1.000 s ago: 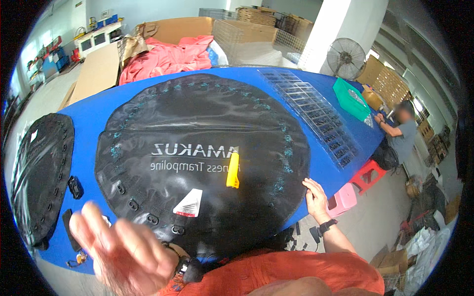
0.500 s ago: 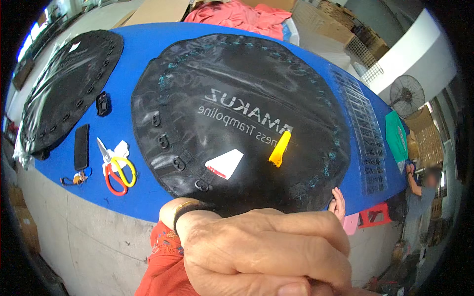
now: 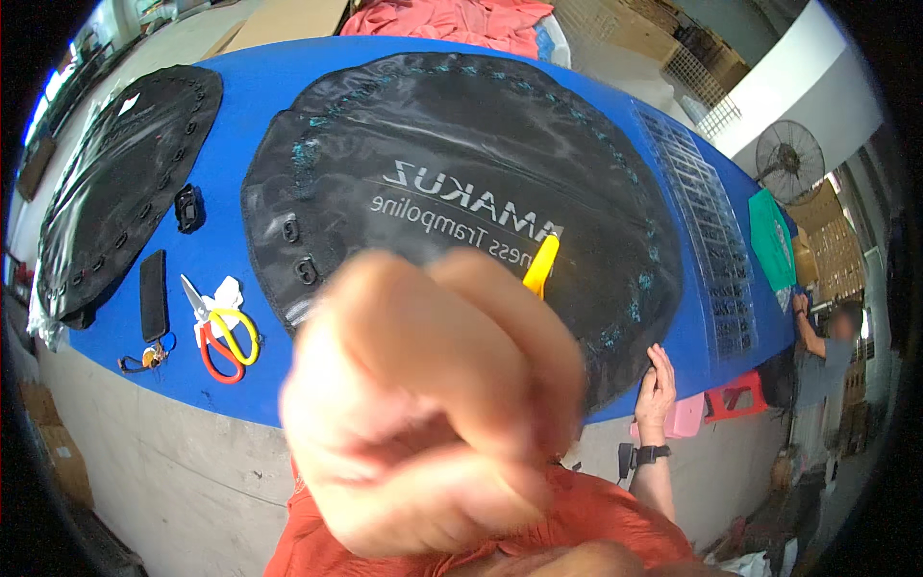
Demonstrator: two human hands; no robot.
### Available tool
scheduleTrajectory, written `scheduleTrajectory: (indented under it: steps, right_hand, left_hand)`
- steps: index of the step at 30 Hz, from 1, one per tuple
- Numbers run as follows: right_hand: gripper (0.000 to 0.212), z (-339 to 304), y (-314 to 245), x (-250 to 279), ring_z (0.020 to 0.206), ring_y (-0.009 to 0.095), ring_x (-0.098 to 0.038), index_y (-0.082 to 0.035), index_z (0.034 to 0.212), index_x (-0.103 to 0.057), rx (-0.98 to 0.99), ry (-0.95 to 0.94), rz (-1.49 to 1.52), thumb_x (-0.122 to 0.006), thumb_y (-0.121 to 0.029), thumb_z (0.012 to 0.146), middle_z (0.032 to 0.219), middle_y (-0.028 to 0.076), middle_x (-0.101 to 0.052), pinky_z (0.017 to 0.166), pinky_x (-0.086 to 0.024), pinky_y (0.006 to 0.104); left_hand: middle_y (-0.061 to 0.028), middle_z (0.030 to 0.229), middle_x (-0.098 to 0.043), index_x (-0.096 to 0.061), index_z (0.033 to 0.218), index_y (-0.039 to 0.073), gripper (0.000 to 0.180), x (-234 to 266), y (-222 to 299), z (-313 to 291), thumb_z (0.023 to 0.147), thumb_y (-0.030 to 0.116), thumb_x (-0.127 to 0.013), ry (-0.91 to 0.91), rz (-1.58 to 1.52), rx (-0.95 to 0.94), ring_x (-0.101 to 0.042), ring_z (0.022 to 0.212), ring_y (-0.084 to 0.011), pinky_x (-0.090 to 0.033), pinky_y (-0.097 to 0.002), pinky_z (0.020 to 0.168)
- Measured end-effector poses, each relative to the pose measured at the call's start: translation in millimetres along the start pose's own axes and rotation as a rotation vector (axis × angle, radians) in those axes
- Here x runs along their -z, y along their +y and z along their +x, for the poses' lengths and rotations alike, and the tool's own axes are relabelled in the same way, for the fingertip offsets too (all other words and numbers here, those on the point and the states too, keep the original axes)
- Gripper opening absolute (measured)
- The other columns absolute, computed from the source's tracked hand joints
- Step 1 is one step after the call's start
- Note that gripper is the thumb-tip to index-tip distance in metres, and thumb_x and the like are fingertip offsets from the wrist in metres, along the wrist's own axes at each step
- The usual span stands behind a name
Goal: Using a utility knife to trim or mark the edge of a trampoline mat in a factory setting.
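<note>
A round black trampoline mat (image 3: 461, 125) with printed lettering and dark loops along its rim lies on the blue table. Close to the camera, my left hand (image 3: 433, 404) is blurred, its fingers curled into a fist; whatever may be inside is hidden. It covers the mat's near part. My right hand (image 3: 656, 389), with a black wristband, rests at the mat's near right edge, fingers stretched out. A slim yellow plastic tool (image 3: 543, 264) lies on the mat just beyond my left hand, its lower end covered.
Left on the blue table (image 3: 231, 192) are red-and-yellow-handled scissors (image 3: 221, 332), a black pouch (image 3: 153, 293), a small black device (image 3: 189, 207) and another folded mat (image 3: 125, 202). Clear plastic strips (image 3: 707, 240) lie right. Beyond stand a fan (image 3: 790, 159) and a person (image 3: 832, 356).
My left hand has lifted leftward over the mat and now covers the white card seen before. More of my right hand and wrist shows. The view has shifted slightly.
</note>
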State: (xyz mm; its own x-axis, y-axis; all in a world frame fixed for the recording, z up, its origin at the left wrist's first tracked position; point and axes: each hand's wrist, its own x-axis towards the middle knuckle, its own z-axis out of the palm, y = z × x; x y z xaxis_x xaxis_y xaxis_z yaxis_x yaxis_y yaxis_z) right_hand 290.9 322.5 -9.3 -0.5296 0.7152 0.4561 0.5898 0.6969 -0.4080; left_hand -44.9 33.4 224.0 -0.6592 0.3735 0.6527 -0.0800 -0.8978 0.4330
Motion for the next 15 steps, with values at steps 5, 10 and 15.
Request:
scheduleTrajectory:
  steps: [5, 10, 15]
  right_hand:
    - [0.039, -2, 1, 2, 0.135, 0.035, -0.061, -0.006, 0.13, -0.072, -0.032, -0.003, -0.035, -0.051, -0.002, 0.099, 0.14, 0.014, -0.07, 0.118, -0.044, 0.0458]
    - [0.039, -2, 1, 1, 0.137, 0.036, -0.061, -0.006, 0.129, -0.073, -0.015, 0.008, -0.016, -0.051, -0.001, 0.097, 0.14, 0.013, -0.07, 0.119, -0.043, 0.0464]
    - [0.038, -1, 2, 2, 0.137, 0.035, -0.061, -0.006, 0.129, -0.073, -0.012, 0.011, -0.012, -0.051, -0.002, 0.098, 0.139, 0.013, -0.07, 0.12, -0.043, 0.0471]
  left_hand:
    - [-0.0142, 0.069, -0.06, -0.054, 0.091, 0.002, 0.023, 31, 4, 14, 0.098, 0.009, -0.075, -0.422, -0.354, -0.03, -0.054, 0.043, -0.0199, -0.047, -0.0332, 0.037]
    - [-0.0121, 0.078, -0.064, -0.062, 0.079, 0.004, 0.028, 28, 3, 17, 0.104, 0.014, -0.064, -0.729, -0.344, -0.101, -0.054, 0.048, -0.0173, -0.036, -0.0286, 0.039]
    - [-0.01, 0.066, -0.059, -0.058, 0.069, 0.006, 0.029, 14, -2, 7, 0.096, 0.006, -0.068, -0.67, -0.227, -0.071, -0.05, 0.042, -0.0167, -0.032, -0.0279, 0.035]
